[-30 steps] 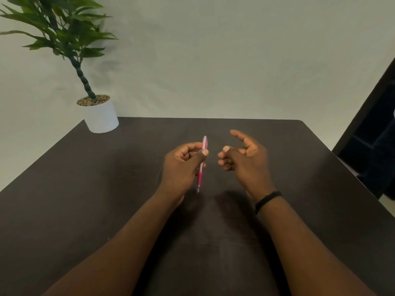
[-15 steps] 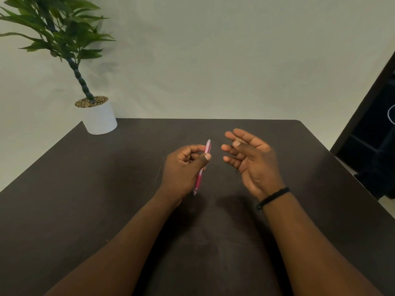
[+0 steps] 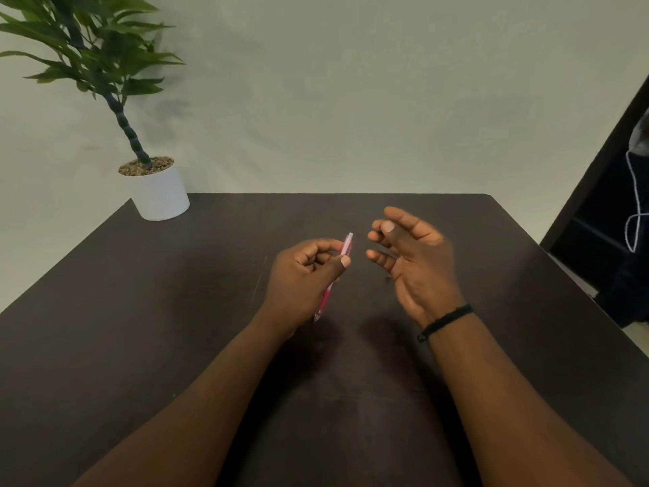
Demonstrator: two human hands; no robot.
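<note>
My left hand grips a pink pen above the middle of the dark table. The pen slants, its top end pointing up and away and its tip poking out below the hand toward me. Thumb and curled fingers wrap its middle, which is hidden. My right hand hovers just right of the pen, palm turned left and up, fingers relaxed and spread, holding nothing. A black band circles the right wrist.
A white pot with a green plant stands on the table's far left corner by the pale wall. A dark doorway lies off the table's right edge.
My right hand has opened and turned its palm more upward, drifting slightly right from the pen. The left hand keeps the pen, tilted a little more.
</note>
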